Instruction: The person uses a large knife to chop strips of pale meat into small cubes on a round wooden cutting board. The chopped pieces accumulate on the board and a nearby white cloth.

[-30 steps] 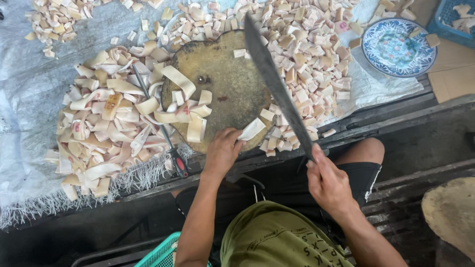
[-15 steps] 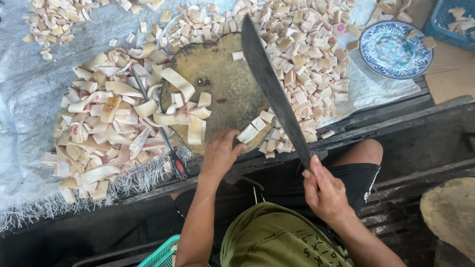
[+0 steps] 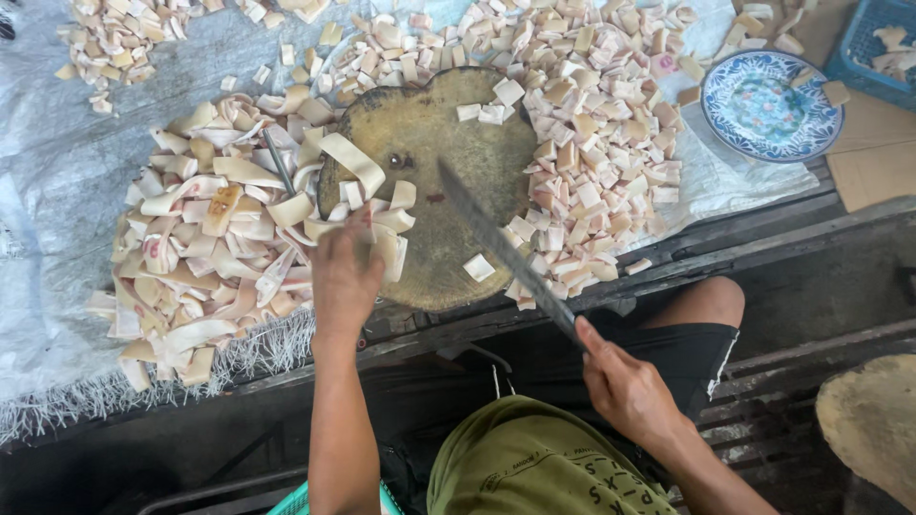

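Note:
A round wooden chopping block (image 3: 448,167) lies in front of me, ringed by pale cut pieces. My right hand (image 3: 625,386) grips the handle of a long dark cleaver (image 3: 496,248), whose blade slants over the block's near right part. My left hand (image 3: 345,272) rests on pale strips (image 3: 377,224) at the block's left edge, fingers closed over them. A heap of long pale strips (image 3: 205,253) lies to the left. Small square chunks (image 3: 592,153) are piled to the right.
A blue patterned plate (image 3: 771,105) sits at the upper right, beside a blue basket (image 3: 883,43). A grey plastic sheet (image 3: 57,191) covers the surface. A thin knife (image 3: 279,162) lies among the strips. My knee (image 3: 706,305) is below the table edge.
My left hand has moved forward from the block's near edge onto the strips at its left. The cleaver has come down and shifted left over the block.

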